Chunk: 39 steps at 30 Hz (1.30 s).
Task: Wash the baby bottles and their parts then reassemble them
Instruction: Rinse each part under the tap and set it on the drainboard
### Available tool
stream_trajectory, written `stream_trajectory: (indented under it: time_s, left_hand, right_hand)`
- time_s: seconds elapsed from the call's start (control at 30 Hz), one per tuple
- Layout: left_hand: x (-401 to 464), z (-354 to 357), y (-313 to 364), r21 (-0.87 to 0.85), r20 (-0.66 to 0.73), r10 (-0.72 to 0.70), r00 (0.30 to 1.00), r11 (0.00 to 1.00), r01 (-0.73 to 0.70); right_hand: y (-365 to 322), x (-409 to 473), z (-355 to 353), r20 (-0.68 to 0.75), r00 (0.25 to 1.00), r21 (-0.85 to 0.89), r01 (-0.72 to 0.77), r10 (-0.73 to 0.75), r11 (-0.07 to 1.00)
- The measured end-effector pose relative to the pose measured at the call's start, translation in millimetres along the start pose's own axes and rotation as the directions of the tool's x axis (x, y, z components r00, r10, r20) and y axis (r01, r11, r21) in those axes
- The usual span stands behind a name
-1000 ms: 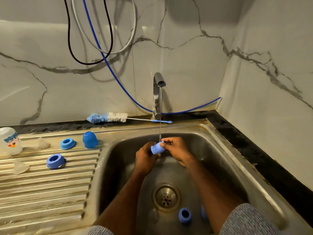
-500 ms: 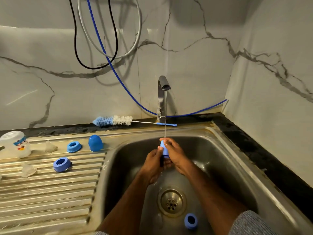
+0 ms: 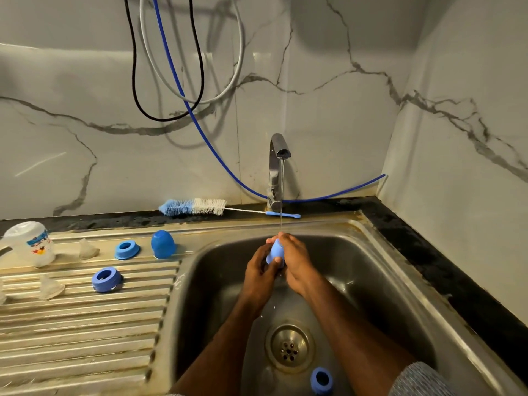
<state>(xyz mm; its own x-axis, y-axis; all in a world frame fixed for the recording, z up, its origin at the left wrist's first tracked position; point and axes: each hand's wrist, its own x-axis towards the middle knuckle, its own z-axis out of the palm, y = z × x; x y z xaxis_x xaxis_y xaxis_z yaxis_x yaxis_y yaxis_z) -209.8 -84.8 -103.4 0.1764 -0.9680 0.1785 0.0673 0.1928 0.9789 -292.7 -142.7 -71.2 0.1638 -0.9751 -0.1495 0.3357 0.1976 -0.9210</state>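
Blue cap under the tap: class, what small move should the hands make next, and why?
Probably turn the blue cap so the water stream reaches its other side: both the left hand and right hand grip it, and the stream lands only at its top.

Dim, warm light from above on my feed; glare streaks the marble wall (image 3: 85, 155) left of the tap (image 3: 278, 167), hoses (image 3: 197, 81) cast soft shadows there, and wide-angle bending curves the edges, slightly soft.
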Motion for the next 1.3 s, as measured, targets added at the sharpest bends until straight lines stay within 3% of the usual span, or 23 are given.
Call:
stream_trajectory:
  time_s: [0.13,0.27,0.43,0.63,0.73,0.83,0.9,1.0,1.13,1.3]
  left_hand:
    - [3.7,0.5,1.9,-0.147,-0.077,-0.122,0.99,0.983,0.11]
    - [3.9,-8.8,4.7,-0.218,-0.016,-0.308,0.951,0.93,0.297]
    - [4.5,-5.8,5.5,-0.306,0.002,-0.399,0.917,0.873,0.38]
    - [9.1,-4.8,16.0,-0.304,-0.119,-0.507,0.854,0.837,0.455]
    - [6.8,1.8,13.1,-0.224,-0.143,-0.475,0.868,0.87,0.439]
    - [3.2,12.8,11.6,-0.231,-0.048,-0.465,0.884,0.867,0.443]
    - [2.3,18.6,13.9,-0.3,0.014,-0.446,0.895,0.852,0.429]
    - [4.0,20.8,10.3,-0.261,-0.029,-0.359,0.933,0.904,0.34]
    - [2.7,17.8,14.0,-0.124,-0.06,-0.29,0.955,0.952,0.282]
    - [4.9,13.9,25.8,-0.097,-0.063,-0.378,0.924,0.923,0.371]
  right_hand:
    - [-0.1,0.3,-6.8,0.123,0.985,0.095,-0.129,0.117,0.987]
    - [1.9,-5.4,-9.8,0.178,0.976,0.08,-0.14,0.124,0.987]
    - [-1.9,-5.0,0.4,0.079,0.964,0.058,-0.257,0.252,0.965]
    - [-2.1,-9.7,-8.4,0.237,0.934,0.202,-0.317,0.268,0.927]
    - [4.0,-4.2,-0.7,0.065,0.947,0.178,-0.321,0.315,0.93]
    - [3.6,1.1,1.0,-0.136,0.955,-0.001,-0.267,0.265,0.964]
    - [1.2,4.3,-0.2,-0.148,0.97,0.006,-0.195,0.193,0.981]
    - [-6.7,10.0,2.9,-0.184,0.949,0.088,-0.243,0.256,0.966]
    - [-15.0,5.1,-3.9,0.01,0.955,0.11,-0.297,0.298,0.949]
    - [-12.8,-1.6,-28.0,0.256,0.949,0.127,-0.224,0.186,0.966]
